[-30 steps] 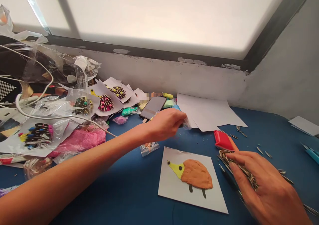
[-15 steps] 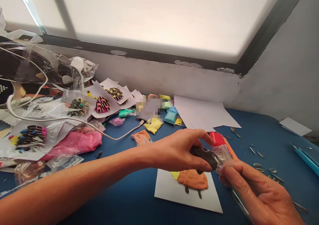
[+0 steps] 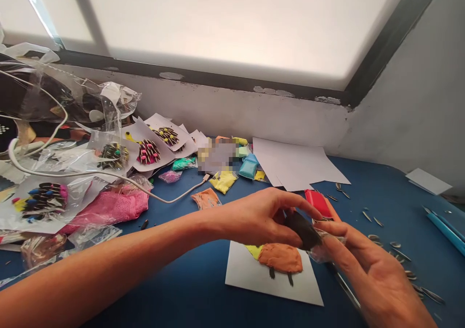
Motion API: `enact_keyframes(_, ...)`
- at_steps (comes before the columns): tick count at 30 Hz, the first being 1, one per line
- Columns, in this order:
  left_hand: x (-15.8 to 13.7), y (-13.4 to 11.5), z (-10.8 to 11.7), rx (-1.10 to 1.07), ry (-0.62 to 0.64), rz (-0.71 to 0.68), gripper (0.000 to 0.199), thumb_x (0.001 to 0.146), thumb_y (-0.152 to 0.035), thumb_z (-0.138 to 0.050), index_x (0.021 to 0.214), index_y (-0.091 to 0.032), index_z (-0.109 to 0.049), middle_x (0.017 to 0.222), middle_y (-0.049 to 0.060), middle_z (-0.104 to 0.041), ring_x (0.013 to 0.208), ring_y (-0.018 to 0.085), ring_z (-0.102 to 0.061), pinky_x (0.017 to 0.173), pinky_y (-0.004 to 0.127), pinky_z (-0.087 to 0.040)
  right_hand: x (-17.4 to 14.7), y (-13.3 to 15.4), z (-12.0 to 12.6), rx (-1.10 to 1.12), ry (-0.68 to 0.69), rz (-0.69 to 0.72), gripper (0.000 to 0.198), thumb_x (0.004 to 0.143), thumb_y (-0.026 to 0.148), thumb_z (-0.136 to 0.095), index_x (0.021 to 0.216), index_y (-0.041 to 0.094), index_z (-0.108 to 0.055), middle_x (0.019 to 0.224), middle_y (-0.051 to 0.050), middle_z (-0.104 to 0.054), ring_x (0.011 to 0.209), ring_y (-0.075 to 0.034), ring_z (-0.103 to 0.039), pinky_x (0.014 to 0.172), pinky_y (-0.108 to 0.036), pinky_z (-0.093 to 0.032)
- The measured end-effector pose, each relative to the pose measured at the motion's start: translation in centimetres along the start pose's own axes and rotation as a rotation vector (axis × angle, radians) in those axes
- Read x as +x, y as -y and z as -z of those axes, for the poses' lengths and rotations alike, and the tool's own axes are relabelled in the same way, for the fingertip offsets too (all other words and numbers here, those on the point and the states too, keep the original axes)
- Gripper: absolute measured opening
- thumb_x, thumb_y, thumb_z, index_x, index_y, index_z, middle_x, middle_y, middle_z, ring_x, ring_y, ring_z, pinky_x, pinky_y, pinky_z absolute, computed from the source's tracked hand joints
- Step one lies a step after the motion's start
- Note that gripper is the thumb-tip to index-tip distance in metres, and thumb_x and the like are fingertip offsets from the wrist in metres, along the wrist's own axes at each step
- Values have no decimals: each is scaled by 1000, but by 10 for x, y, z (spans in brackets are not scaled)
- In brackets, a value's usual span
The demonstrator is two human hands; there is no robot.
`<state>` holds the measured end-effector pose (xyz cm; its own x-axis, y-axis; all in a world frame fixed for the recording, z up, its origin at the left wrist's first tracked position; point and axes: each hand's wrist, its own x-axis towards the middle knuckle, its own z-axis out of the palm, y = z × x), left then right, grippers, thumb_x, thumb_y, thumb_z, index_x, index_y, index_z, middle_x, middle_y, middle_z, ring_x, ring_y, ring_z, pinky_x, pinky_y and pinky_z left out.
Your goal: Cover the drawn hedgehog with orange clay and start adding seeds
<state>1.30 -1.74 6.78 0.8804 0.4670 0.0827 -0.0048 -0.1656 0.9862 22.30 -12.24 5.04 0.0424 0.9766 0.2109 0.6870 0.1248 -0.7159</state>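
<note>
A lump of black modelling clay (image 3: 304, 230) is gripped between the thumb and fingers of my left hand (image 3: 267, 216). Thin clear plastic wrapping (image 3: 321, 251) clings around its right end, pinched by my right hand (image 3: 374, 265). Both hands hover over the upper right of a white card (image 3: 250, 283). On that card lies a flattened orange clay shape (image 3: 280, 258) with a yellow clay patch at its left and two short black clay strips below. Beneath my right hand a clear pen-like stick (image 3: 344, 287) rests on the table, partly hidden.
Beyond the hands lies a red packet (image 3: 317, 204). Several striped seeds (image 3: 374, 239) are scattered at right, near a blue pen-like tool (image 3: 445, 228). White paper (image 3: 298, 161) and coloured clay packets (image 3: 224, 181) sit behind. Decorated cards, a pink cloth (image 3: 109, 207) and a white cable crowd the left.
My right hand has shifted slightly, its fingers now reaching further along the wrapping. More of the black clay shows out of the plastic. My left hand stays nearly in place.
</note>
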Motion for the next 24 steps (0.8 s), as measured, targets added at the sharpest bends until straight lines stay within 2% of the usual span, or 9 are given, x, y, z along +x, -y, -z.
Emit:
enact_keyframes(3, 1, 2, -1, -124, -22, 58, 30, 82, -25, -73, 109, -13, -68, 89, 6, -70, 77, 13, -64, 68, 24, -50, 1, 2, -1, 64, -23, -55, 33, 90, 55, -56, 82, 27, -72, 74, 2, -71, 72, -15, -70, 64, -18, -57)
enact_keyframes(6, 3, 2, 2, -150, -89, 89, 15, 84, -19, -69, 96, -10, -69, 81, 4, -68, 71, 10, -61, 66, 22, -49, 4, 3, -1, 87, -37, -85, 37, 89, 56, -56, 72, 26, -70, 75, 0, -72, 74, -17, -71, 65, -20, -57)
enact_keyframes(10, 5, 5, 5, -167, -163, 53, 12, 84, -14, -67, 95, -10, -68, 84, 6, -70, 76, 12, -63, 70, 23, -50, 7, 6, -2, 142, -128, -114, 42, 87, 57, -58, 65, 23, -70, 62, -1, -67, 64, -17, -68, 61, -22, -58)
enact_keyframes(13, 5, 7, 2, -190, -147, 67, 23, 84, -17, -68, 106, -13, -65, 93, 8, -71, 83, 15, -66, 74, 28, -53, 5, 11, -4, 148, -151, -124, 43, 88, 57, -56, 64, 23, -69, 60, 0, -65, 59, -14, -64, 58, -19, -56)
enact_keyframes(15, 4, 8, -1, -147, -90, 99, 47, 74, -17, -78, 118, -17, -61, 98, 7, -71, 83, 15, -66, 74, 28, -53, 4, 15, -3, 118, -154, -120, 43, 86, 58, -58, 61, 24, -67, 56, 1, -63, 54, -12, -61, 56, -19, -54)
enact_keyframes(16, 4, 9, -2, -143, -75, 112, 52, 69, -17, -82, 117, -17, -61, 94, 6, -71, 79, 15, -66, 71, 28, -54, 4, 15, -3, 99, -158, -116, 43, 85, 58, -59, 59, 24, -66, 54, 2, -62, 52, -12, -60, 56, -19, -54)
enact_keyframes(19, 5, 11, -2, -210, -38, 159, 18, 81, -18, -72, 96, -12, -66, 77, 4, -68, 61, 11, -64, 61, 25, -53, 6, 12, 0, 89, -170, -133, 45, 81, 62, -62, 57, 24, -67, 51, 1, -62, 47, -12, -58, 54, -22, -55)
enact_keyframes(22, 6, 12, 5, -238, 6, 147, 11, 84, -20, -70, 91, -12, -65, 72, 3, -68, 57, 11, -64, 55, 21, -51, 10, 7, -1, 112, -150, -201, 48, 80, 66, -60, 60, 23, -68, 55, -1, -65, 51, -13, -62, 51, -21, -54)
enact_keyframes(24, 5, 11, 8, -262, 51, 150, 12, 85, -21, -69, 93, -13, -65, 74, 3, -69, 57, 11, -65, 55, 21, -51, 11, 7, -4, 93, -114, -188, 49, 83, 66, -57, 62, 23, -69, 58, -2, -67, 55, -14, -65, 53, -20, -55)
